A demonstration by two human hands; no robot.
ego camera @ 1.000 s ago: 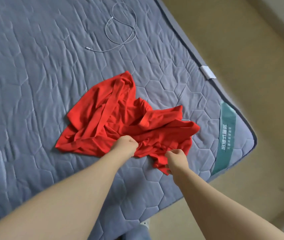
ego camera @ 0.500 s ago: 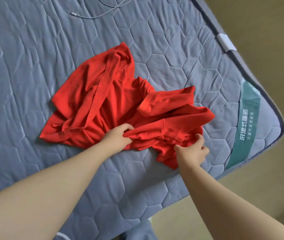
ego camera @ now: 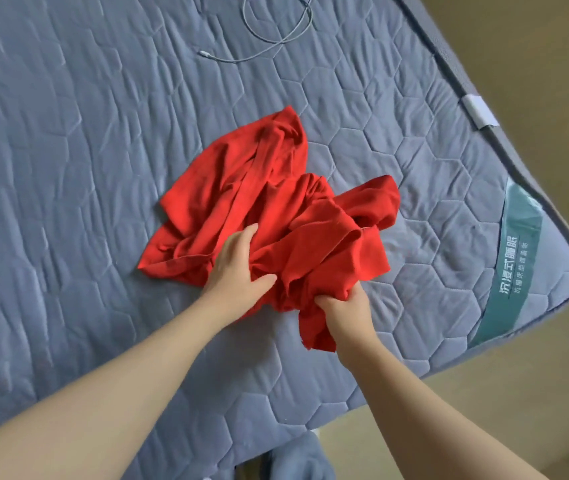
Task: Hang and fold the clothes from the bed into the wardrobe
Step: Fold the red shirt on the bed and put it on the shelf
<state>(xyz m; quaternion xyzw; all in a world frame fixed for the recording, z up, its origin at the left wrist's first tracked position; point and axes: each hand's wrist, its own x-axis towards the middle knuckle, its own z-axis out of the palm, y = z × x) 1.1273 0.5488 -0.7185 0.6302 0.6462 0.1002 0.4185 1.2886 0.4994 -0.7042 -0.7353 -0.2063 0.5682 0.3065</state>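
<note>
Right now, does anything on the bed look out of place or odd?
A white charging cable lies coiled on the grey mattress, beyond the red garment; it is no clothing. The garment is crumpled, gripped by the left hand and right hand. Nothing looks damaged.

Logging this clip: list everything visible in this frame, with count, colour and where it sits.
red garment: one, bright red, crumpled on the mattress near its right corner
mattress: one, grey-blue, quilted in hexagons, fills most of the view
cable: one, whitish, looped on the mattress at the top
label band: one, teal with white print, across the mattress corner
tag: one, white, on the mattress's right edge
floor: tan, right of the mattress
left hand: one, on the garment, fingers in its folds
right hand: one, grips the garment's bunched near edge
</note>
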